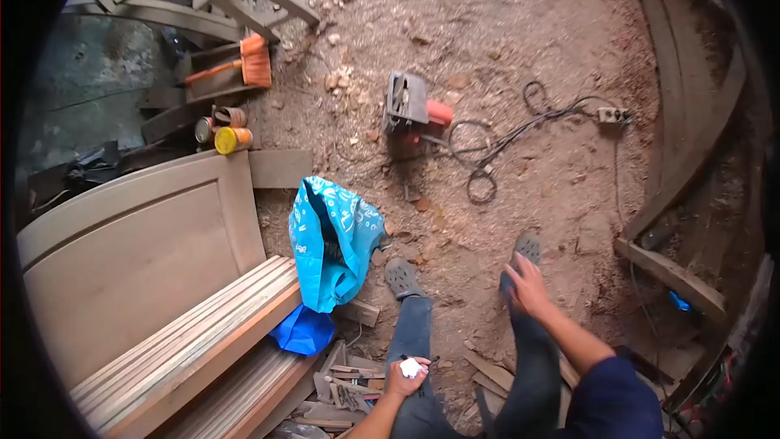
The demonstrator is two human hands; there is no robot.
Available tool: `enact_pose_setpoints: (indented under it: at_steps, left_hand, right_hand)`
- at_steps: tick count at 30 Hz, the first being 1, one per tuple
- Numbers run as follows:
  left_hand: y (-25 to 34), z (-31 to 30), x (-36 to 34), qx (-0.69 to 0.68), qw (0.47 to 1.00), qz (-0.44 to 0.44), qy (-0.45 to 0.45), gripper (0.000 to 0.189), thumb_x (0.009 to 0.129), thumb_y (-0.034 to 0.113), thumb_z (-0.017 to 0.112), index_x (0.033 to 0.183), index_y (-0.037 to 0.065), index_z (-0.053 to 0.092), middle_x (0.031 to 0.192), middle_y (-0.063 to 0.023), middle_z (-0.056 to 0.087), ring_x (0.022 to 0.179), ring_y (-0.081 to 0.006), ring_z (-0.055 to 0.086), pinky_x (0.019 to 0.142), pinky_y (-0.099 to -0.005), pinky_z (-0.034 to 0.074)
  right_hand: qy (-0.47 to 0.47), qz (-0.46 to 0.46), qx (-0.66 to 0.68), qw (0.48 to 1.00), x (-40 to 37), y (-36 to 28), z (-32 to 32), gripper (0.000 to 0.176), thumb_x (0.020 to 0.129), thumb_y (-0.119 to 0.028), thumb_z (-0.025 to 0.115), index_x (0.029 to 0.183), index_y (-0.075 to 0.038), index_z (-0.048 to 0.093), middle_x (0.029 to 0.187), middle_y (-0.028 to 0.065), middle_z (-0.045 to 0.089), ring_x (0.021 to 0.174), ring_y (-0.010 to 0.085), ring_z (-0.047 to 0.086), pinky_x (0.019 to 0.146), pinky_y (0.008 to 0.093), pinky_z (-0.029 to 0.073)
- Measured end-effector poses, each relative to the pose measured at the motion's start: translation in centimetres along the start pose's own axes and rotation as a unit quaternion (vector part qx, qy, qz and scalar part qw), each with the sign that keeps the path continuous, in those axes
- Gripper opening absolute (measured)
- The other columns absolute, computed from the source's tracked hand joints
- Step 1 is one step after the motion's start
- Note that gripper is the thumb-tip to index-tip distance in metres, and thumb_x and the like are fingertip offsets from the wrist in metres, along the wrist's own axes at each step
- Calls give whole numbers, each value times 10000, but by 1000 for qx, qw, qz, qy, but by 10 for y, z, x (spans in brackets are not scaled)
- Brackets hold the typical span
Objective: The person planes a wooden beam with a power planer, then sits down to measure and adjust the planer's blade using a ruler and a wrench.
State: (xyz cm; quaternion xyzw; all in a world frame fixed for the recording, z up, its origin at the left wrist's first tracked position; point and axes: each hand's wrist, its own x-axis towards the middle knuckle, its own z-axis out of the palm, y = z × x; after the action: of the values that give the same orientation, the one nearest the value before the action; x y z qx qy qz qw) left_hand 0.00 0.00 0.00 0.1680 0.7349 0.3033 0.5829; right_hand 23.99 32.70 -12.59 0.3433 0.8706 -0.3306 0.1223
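My left hand [405, 375] rests on my left thigh and is closed around a small white object [411, 367] with a thin dark tip. My right hand [526, 284] hangs over my right knee with the fingers spread and nothing in it. Both legs wear dark jeans, and grey clogs [402, 277] stand on the sawdust-covered dirt floor. A light blue patterned bag [333, 244] leans against the wooden panel beside my left foot.
A red power tool [412, 107] lies ahead with its black cable [504, 138] running to a socket block [613, 115]. A wooden panel [130, 252] with stacked slats [203, 333] fills the left. Cans [231, 139], a broom [244, 63] and curved wooden pieces [691, 146] surround the floor.
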Motion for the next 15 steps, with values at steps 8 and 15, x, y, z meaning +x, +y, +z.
enact_pose_setpoints:
  at_steps: [8,15]
  left_hand:
    - [99,84,15,130,981,-143,27,215,879,191,686,1043,89,782,825,-25,760,732,-108,688,695,-297,540]
    - [243,104,40,-51,997,18,56,264,862,214,696,1096,119,772,777,-69,733,709,-161,699,667,-325,530]
  right_hand:
    - [29,318,-7,948,-154,102,-173,530,832,-153,721,1326,-29,579,1480,284,435,1329,452,462,1075,491,428]
    - [-27,287,43,957,-26,93,-208,575,837,-178,721,1373,-27,575,1512,299,412,1360,458,453,1136,472,393]
